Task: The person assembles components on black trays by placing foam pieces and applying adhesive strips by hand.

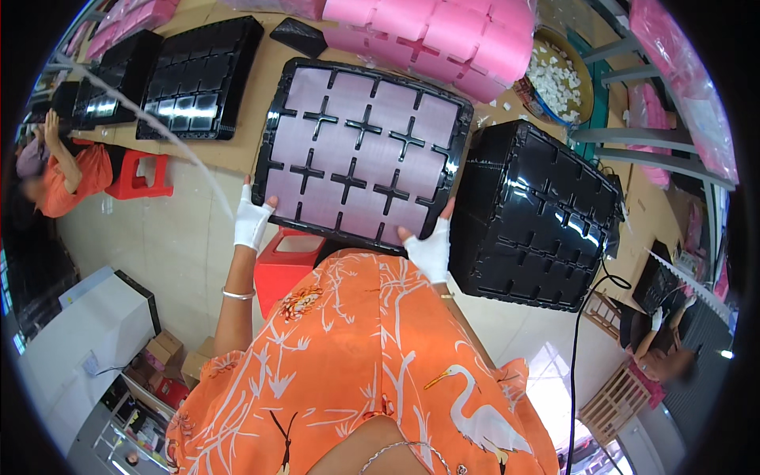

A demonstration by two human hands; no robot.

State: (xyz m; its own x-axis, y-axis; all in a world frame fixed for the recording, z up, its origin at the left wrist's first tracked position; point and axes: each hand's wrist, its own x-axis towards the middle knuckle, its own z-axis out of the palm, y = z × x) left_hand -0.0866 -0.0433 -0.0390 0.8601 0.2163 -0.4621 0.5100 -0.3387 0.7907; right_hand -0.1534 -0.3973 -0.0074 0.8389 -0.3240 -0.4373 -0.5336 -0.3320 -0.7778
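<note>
In front of me lies a black plastic tray (279, 127) with a lilac-pink sheet (378, 109) in it. Black cross-shaped ridges show through slots in the sheet. My left hand (253, 222), in a white glove with bare fingertips, grips the tray's near left corner. At the near right corner, my right hand (431, 247) wears the same kind of glove and holds the rim, its thumb over the edge. The fingers under the tray are hidden on both sides.
A stack of black trays (538, 214) stands close on the right, with a black cable beside it. Pink slotted sheets (427, 39) lie behind the tray. A round tub (554, 79) holds white bits. More black trays (202, 79) and a person (75, 174) are at left.
</note>
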